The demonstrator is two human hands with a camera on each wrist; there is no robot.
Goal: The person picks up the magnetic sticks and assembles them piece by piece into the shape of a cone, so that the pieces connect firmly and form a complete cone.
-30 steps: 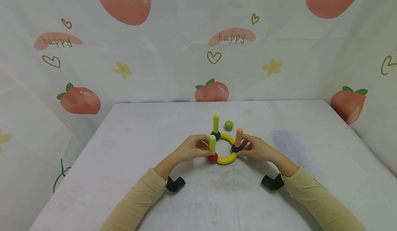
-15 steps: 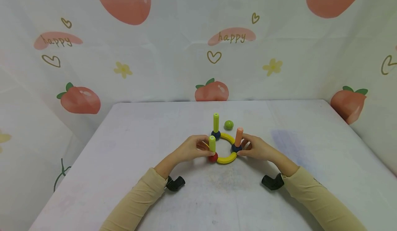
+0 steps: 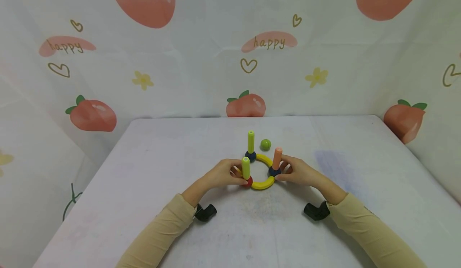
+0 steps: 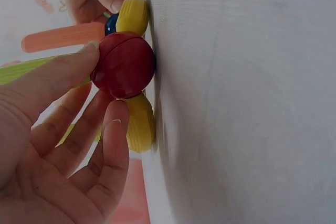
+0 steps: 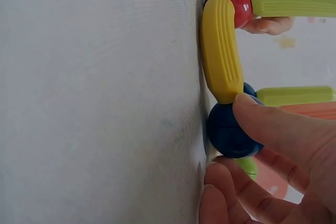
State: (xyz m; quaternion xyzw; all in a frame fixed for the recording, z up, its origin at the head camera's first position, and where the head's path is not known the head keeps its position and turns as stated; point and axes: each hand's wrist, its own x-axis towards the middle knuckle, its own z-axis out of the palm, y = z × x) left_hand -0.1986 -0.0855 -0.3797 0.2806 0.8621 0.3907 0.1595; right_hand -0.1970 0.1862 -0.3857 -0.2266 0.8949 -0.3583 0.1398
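Observation:
Yellow curved bars point(image 3: 263, 185) and balls form a ring lying on the table. My left hand point(image 3: 224, 175) pinches the red ball point(image 4: 126, 66) at the ring's near left, thumb and fingertips against it. From that ball rises a light green rod point(image 3: 246, 168). On the right side my right hand point(image 3: 299, 173) holds a dark blue ball point(image 5: 228, 132) between thumb and fingers. An orange rod point(image 3: 277, 159) stands on this ball. Another dark blue ball point(image 3: 250, 156), at the far left of the ring, bears a second light green rod point(image 3: 251, 142).
A loose green ball point(image 3: 265, 144) lies just behind the ring. The white table point(image 3: 180, 140) ends at a patterned cloth backdrop point(image 3: 198, 60). Black wrist pieces point(image 3: 206, 213) sit under both sleeves.
My left thumb has slid down from the foot of the green rod onto the red ball, and the left wrist has shifted slightly. The right hand stays where it was.

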